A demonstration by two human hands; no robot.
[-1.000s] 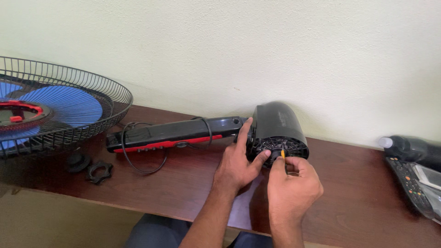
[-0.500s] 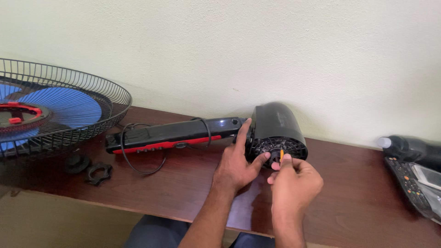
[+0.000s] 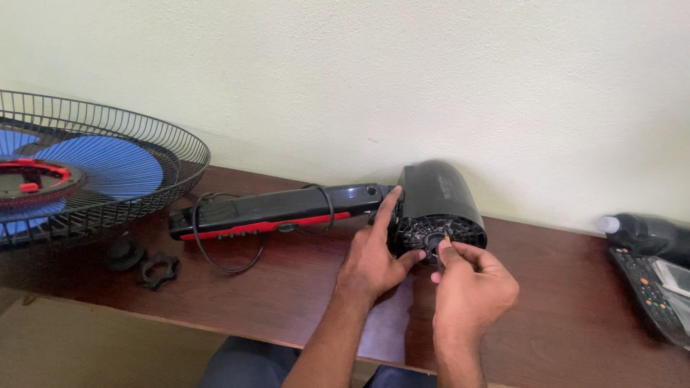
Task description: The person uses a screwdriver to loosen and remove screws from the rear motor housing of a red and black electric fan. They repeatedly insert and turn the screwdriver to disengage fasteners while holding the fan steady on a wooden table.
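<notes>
Nearest the camera, the right hand (image 3: 471,287) is pinching a small yellow-tipped tool or pin (image 3: 447,240) between thumb and fingers, pressing it at the hub of the fan motor housing (image 3: 438,208). Just beside it, the left hand (image 3: 374,259) is gripping the housing's left side, forefinger stretched up along it, steadying it on the wooden table (image 3: 560,323) near the back edge. The step in hand looks like working the centre shaft fitting; the next move likely calls for a firm brace and a fine, straight push or twist. Farther left, the black-and-red fan stand (image 3: 273,212) is lying along the back edge, its cord (image 3: 215,259) looping forward. Two black locking nuts (image 3: 144,262) are sitting near the front-left edge, with the fan guard and blue blade (image 3: 93,172) beyond.
</notes>
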